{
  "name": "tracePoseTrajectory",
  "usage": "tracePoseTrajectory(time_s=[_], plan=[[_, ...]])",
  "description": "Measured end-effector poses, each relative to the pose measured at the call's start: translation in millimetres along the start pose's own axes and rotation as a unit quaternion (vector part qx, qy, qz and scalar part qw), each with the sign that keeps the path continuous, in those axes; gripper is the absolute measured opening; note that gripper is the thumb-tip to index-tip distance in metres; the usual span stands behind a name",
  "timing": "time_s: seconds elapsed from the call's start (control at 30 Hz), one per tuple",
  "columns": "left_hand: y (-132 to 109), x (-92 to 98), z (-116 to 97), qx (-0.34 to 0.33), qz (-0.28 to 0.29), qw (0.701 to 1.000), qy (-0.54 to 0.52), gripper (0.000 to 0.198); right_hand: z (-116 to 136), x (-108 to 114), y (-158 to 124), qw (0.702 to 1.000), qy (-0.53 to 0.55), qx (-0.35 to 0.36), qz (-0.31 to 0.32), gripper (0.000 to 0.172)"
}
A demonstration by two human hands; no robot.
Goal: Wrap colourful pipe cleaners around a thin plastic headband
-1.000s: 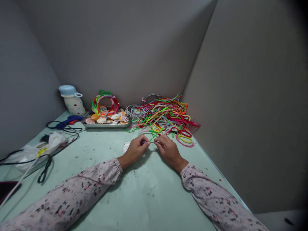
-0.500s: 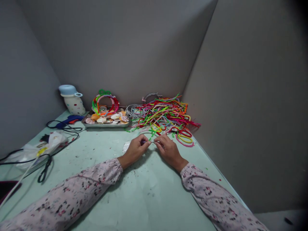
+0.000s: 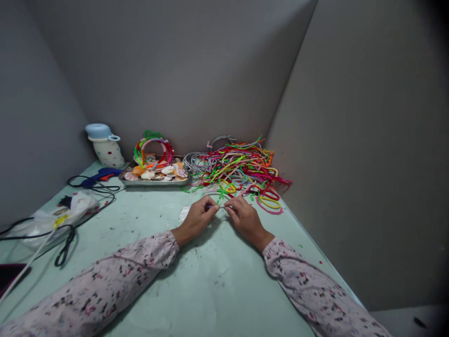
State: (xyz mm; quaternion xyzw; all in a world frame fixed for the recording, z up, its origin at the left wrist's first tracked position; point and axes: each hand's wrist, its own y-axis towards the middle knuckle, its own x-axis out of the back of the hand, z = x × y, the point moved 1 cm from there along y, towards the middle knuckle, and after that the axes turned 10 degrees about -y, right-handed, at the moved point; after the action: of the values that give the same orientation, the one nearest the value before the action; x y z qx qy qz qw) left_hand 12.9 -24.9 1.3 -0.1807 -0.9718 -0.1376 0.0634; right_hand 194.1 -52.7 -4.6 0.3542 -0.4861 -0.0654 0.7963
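Observation:
My left hand (image 3: 200, 215) and my right hand (image 3: 243, 217) are close together over the table, both closed in a pinch. A thin grey headband (image 3: 222, 207) spans the small gap between their fingertips. Fuzzy purple pipe cleaner (image 3: 209, 206) shows on it at my left fingers. A bright green pipe cleaner (image 3: 220, 196) stands up just beyond the fingertips. My fingers hide most of the held piece. Behind my hands spreads a tangled pile of coloured pipe cleaners (image 3: 242, 164). A white patch (image 3: 183, 214) lies beside my left hand.
A metal tray (image 3: 154, 183) of seashells holds several wrapped headbands (image 3: 153, 152). Bare grey hoops (image 3: 198, 162) lie to its right. Left are a lidded bottle (image 3: 107, 147), a blue glue gun (image 3: 101, 176), black cables (image 3: 66, 245) and a plastic bag (image 3: 79, 206). Walls enclose the table.
Both hands keep almost the same place and pinch. The green pipe cleaner by the fingertips has shifted slightly; the rest looks unchanged.

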Motion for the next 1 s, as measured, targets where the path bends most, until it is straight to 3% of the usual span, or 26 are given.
tracePoseTrajectory(time_s=[0.4, 1.0], plan=[[2.7, -0.4, 8.7, -0.047, -0.016, 0.997, 0.061, 0.017, -2.1, -1.4, 0.7, 1.0, -0.01, -0.021, -0.006, 0.013], [1.6, -1.0, 8.0, -0.001, 0.01, 1.0, -0.01, 0.015, -1.4, -1.0, 0.4, 1.0, -0.003, -0.013, -0.002, 0.012]])
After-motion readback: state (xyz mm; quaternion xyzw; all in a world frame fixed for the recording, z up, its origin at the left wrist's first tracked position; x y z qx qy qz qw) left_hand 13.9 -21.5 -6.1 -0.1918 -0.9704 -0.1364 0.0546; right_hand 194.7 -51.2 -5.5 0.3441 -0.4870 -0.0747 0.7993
